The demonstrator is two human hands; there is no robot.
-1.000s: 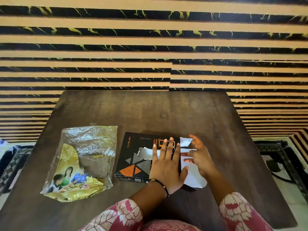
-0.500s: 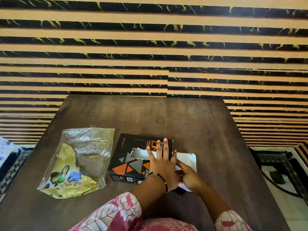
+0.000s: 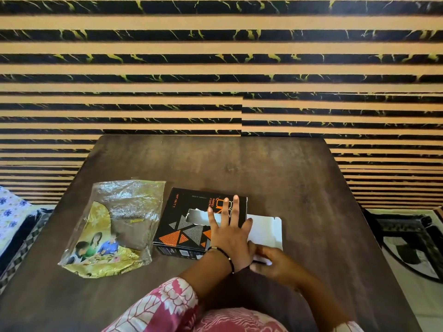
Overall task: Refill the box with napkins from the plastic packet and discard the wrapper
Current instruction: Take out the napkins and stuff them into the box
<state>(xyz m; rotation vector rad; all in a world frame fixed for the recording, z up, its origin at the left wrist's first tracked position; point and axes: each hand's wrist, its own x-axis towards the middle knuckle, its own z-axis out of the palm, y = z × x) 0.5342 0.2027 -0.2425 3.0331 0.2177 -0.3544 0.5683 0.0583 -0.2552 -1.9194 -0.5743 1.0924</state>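
Note:
A black box with orange and grey triangles lies flat on the brown table. White napkin shows through the torn slot in its top. My left hand lies flat on the box's right half with the fingers spread, pressing down. The box's white end flap sticks out open to the right. My right hand is at the flap's near corner, with its fingers pinching a white edge there. The clear and gold plastic wrapper lies flat and looks empty, left of the box, apart from both hands.
A striped black and tan wall stands right behind the table's far edge. A floral cloth shows at the left edge of view, and a patterned floor mat lies to the right. My pink patterned sleeves are at the bottom.
My right hand has drawn back from the flap's far part to its near corner. My left hand slid a little along the box top, and the view has tilted down slightly.

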